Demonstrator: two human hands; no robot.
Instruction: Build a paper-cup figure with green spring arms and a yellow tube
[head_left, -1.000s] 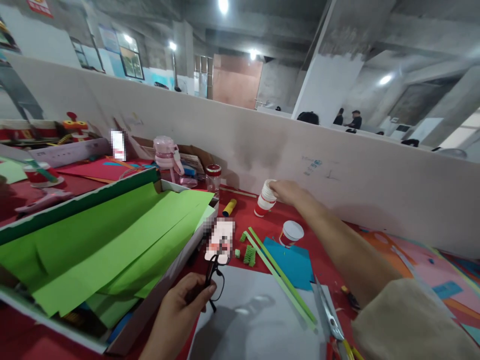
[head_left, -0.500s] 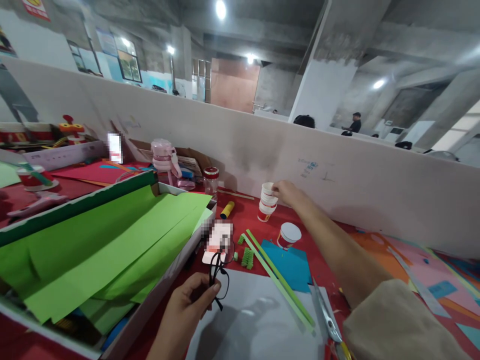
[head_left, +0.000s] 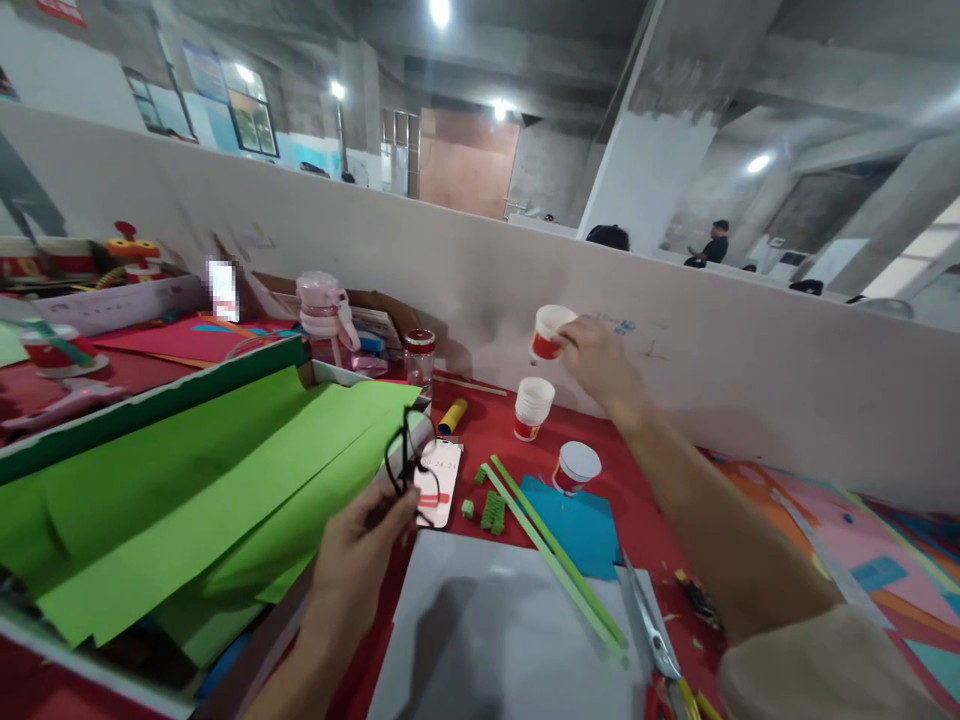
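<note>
My right hand (head_left: 600, 362) pinches the rim of a red and white paper cup (head_left: 548, 343), held up in front of the partition. Just below it a stack of paper cups (head_left: 533, 408) stands on the red table. Another paper cup (head_left: 576, 468) sits nearer, partly on a sheet of blue paper (head_left: 574, 525). My left hand (head_left: 367, 535) grips a pair of black-framed glasses (head_left: 409, 460) above a phone (head_left: 442, 485). Green paper strips (head_left: 559, 560) and small folded green paper springs (head_left: 493, 511) lie between the phone and the blue paper.
At left a box (head_left: 360, 530) holds green paper sheets (head_left: 195, 490). Scissors (head_left: 652, 630) lie beside white paper (head_left: 495, 620). A lidded jar (head_left: 420, 360), a pink bottle (head_left: 319, 315) and a yellow tube (head_left: 453, 415) stand or lie farther back. A partition (head_left: 465, 270) borders the table.
My right hand has lifted one paper cup off the stack, raising it up and slightly right. My left hand has moved up and left with the glasses.
</note>
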